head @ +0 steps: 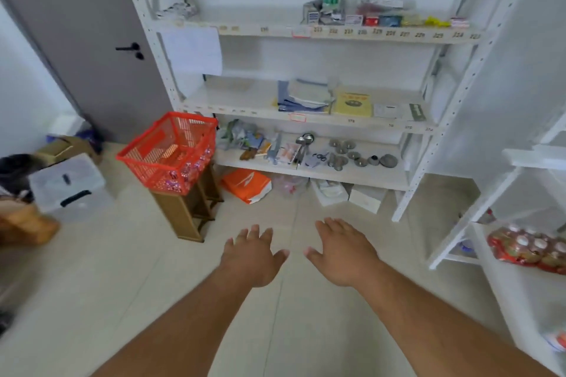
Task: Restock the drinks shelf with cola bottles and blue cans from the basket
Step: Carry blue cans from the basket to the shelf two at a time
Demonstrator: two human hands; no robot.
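A red mesh basket (153,159) sits tilted on a small wooden stool (186,211) at the left end of a white shelf unit (306,119). Through its mesh I make out only shiny red and purple shapes; no cola bottles or blue cans are recognisable. My left hand (252,255) and my right hand (343,254) are stretched out over the tiled floor, palms down, fingers spread, holding nothing. Both are well in front of and to the right of the basket. A shrink-wrapped pack of red drinks (530,249) lies on a low white shelf at the far right.
The shelf unit holds small boxes, papers, booklets, spoons and metal lids. An orange bag (246,185) and white boxes lie on the floor under it. A clear storage box (69,185), a cardboard box and a brown bag stand at left by a grey door (92,55).
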